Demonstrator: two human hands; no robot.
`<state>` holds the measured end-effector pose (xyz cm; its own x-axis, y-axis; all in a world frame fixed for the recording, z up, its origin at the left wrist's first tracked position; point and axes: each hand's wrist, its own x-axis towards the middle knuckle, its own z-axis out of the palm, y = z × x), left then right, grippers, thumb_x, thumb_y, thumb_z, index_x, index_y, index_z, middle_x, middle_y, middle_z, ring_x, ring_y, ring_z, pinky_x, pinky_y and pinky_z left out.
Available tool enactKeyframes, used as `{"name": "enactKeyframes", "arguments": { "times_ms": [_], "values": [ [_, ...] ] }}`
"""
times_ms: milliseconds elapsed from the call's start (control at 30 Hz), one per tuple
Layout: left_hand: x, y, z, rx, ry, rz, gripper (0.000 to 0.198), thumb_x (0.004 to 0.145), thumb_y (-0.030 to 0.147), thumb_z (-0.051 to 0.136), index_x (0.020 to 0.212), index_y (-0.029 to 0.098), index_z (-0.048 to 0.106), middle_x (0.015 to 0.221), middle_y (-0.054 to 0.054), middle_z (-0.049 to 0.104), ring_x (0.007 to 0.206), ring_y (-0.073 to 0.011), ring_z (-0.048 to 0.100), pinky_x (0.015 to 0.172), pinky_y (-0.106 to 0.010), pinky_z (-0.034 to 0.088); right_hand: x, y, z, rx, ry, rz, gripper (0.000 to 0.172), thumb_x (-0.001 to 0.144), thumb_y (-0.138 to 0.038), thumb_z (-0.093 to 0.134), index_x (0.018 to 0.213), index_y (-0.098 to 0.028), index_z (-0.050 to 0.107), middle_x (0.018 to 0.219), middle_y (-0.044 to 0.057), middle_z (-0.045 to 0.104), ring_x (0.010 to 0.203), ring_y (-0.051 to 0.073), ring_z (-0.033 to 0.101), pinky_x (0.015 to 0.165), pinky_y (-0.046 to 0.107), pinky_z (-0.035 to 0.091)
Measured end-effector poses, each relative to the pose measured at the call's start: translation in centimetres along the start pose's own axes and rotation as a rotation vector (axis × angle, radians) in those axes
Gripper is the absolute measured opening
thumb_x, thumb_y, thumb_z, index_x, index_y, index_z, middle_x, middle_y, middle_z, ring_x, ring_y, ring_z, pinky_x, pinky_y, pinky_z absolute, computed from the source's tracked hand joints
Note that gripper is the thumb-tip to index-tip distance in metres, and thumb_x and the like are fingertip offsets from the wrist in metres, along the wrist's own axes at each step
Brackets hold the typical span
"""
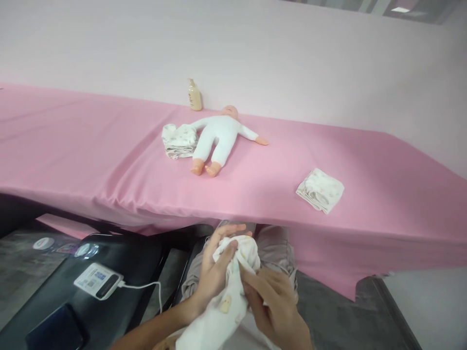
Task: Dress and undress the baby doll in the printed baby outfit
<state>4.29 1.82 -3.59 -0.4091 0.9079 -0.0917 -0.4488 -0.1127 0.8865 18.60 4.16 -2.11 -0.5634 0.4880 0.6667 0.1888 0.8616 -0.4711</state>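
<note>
Nearest, at six o'clock, a white printed cloth (225, 307) is bunched and twisted over the person's lap, held in both hands. The left hand (210, 272) grips its upper end, thumb pressed onto the fabric, other fingers stretched out behind; the right hand (275, 302) pinches a fold narrowly between thumb and fingers, just beside that thumb. Beneath lie grey-beige trousers (279, 250). From the hands, between eight and nine o'clock, a dark flat device (55, 330) rests on a black seat (126, 260); nearer nine sits a white box (97, 281) with a white cable (144, 286) plugged in. Beyond is a table under a pink cover (372, 194). Between one and two o'clock, near its front edge, lies a folded cloth (321, 189). Farther off, about twelve, a doll (221, 131) in a white suit lies with feet towards the person and head away. At eleven, a stack of folded cloths (179, 141) lies just beside it; whether they touch I cannot tell. Farthest, between eleven and twelve, a pump bottle (194, 97) stands upright by the pale wall (292, 63).
</note>
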Motion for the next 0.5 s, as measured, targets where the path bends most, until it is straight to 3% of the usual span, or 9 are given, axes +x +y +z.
{"name": "enactKeyframes", "arguments": {
  "times_ms": [100,200,333,433,500],
  "values": [
    [0.5,0.5,-0.3,-0.05,0.15,0.057,0.029,0.075,0.032,0.074,0.096,0.019,0.059,0.114,-0.008,0.067,0.102,-0.022,0.067,0.086,-0.03,0.053,-0.7,-1.1,0.4,0.049,-0.127,0.044,0.043,0.098,-0.041,0.037,0.134,-0.018,0.041,0.061,-0.003,0.061,0.049,0.011,0.054,0.058,0.025,0.046],
    [0.8,0.6,-0.6,-0.065,0.289,0.187,0.027,0.074,0.03,0.075,0.093,0.019,0.059,0.111,-0.006,0.069,0.102,-0.0205,0.067,0.087,-0.028,0.053,-1.2,-1.5,1.4,0.145,-0.337,0.142,0.076,0.088,-0.064,0.046,0.147,-0.021,0.026,0.057,-0.005,0.059,0.047,0.013,0.053,0.057,0.025,0.046],
    [0.5,-0.6,-0.5,0.069,0.321,0.449,0.011,0.082,0.025,0.067,0.087,0.019,0.059,0.111,-0.005,0.068,0.105,-0.017,0.065,0.089,-0.025,0.051,-1.0,-1.3,2.7,0.265,-0.513,0.308,0.103,0.073,-0.062,0.065,0.151,-0.016,0.015,0.084,0.004,0.07,0.063,0.019,0.063,0.063,0.027,0.049],
    [0.2,-1.5,-0.5,0.206,0.227,0.593,0.007,0.087,0.02,0.059,0.081,0.018,0.061,0.11,-0.005,0.067,0.111,-0.017,0.062,0.094,-0.026,0.048,-0.5,-0.9,2.8,0.289,-0.475,0.415,0.092,0.079,-0.046,0.063,0.15,-0.015,0.015,0.1,0.008,0.07,0.08,0.022,0.066,0.072,0.03,0.05],
    [0.0,-1.6,-0.7,0.29,0.099,0.622,0.006,0.087,0.019,0.058,0.082,0.018,0.061,0.111,-0.006,0.065,0.115,-0.0196,0.06,0.096,-0.029,0.048,-0.6,-0.3,2.4,0.327,-0.382,0.454,0.07,0.083,-0.035,0.058,0.145,-0.017,0.031,0.099,0.007,0.07,0.081,0.02,0.067,0.073,0.028,0.05]
  ]
}}
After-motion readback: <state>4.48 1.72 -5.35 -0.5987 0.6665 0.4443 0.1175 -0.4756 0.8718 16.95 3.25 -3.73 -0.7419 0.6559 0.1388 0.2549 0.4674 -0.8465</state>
